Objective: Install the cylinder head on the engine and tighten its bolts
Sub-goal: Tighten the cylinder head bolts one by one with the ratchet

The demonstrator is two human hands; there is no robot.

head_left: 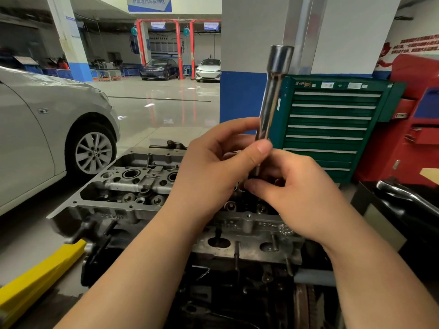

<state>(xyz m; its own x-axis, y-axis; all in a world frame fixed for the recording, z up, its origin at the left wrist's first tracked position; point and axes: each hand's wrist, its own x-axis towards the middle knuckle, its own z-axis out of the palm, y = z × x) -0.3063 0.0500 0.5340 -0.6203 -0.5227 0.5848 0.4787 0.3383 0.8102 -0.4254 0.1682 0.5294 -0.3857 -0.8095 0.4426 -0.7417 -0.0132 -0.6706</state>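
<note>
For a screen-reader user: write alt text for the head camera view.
Two hands hold a long chrome socket extension upright over a cylinder head seated on an engine: the left hand grips the shaft, the right hand pinches its lower end. A green tool cabinet stands behind, a silver car to the left.

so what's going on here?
A person stands over the cylinder head, which already sits on the engine. The left hand grips a long chrome socket extension held nearly upright, while the right hand pinches at its lower end, which is hidden. No bolt is being turned yet.
</note>
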